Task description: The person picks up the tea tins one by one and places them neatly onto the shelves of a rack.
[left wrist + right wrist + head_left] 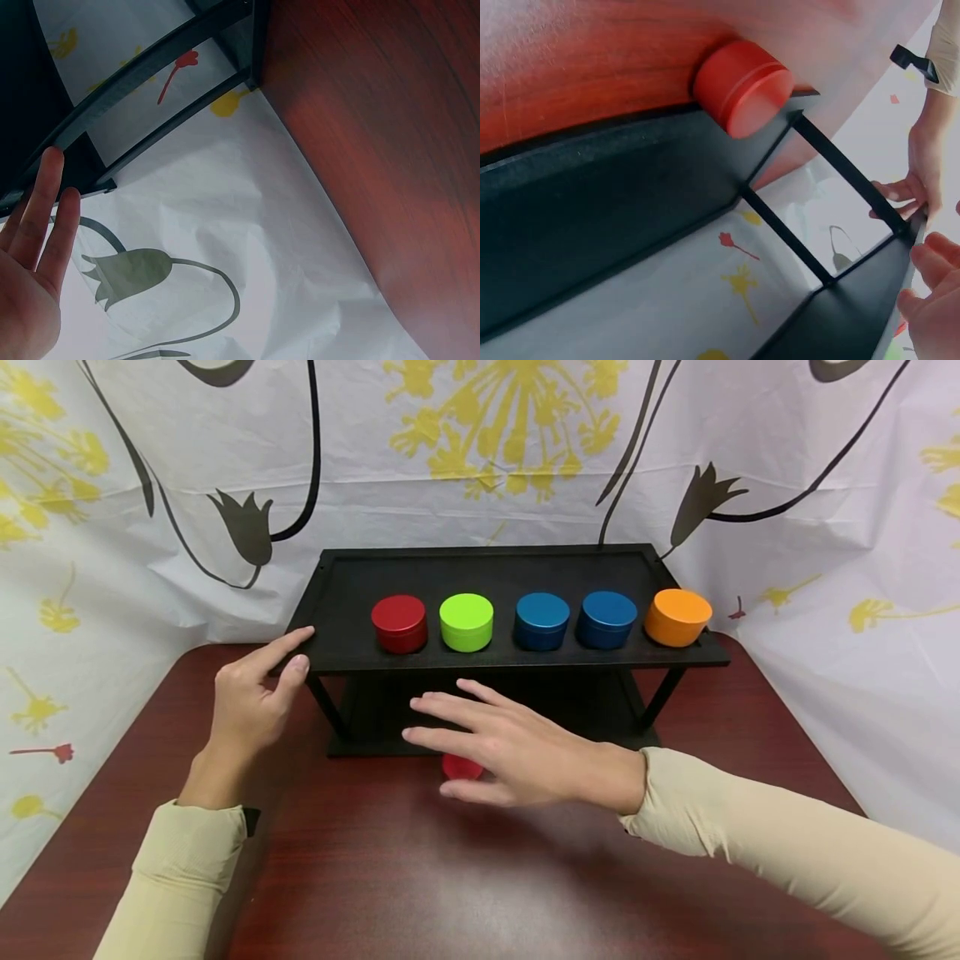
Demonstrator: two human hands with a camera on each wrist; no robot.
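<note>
My left hand (pixel 251 697) touches the left front corner of a black two-tier shelf (pixel 480 568), its fingers mostly straight. In the left wrist view its fingers (pixel 49 202) lie along the shelf's edge. My right hand (pixel 510 747) is spread, palm down, in front of the shelf, with nothing in its grasp. Partly hidden beneath it in the head view is a bright red round tin (pixel 462 767). The right wrist view has this red tin (pixel 742 86) on the table, right at the front edge of the lower tier (pixel 615 202).
Along the top tier stand a dark red tin (pixel 400 625), a lime green tin (pixel 467 622), two blue tins (pixel 542 622) (pixel 607 621) and an orange tin (pixel 678 618) near the right edge. A patterned white cloth (pixel 465 460) hangs behind the brown table (pixel 450 893).
</note>
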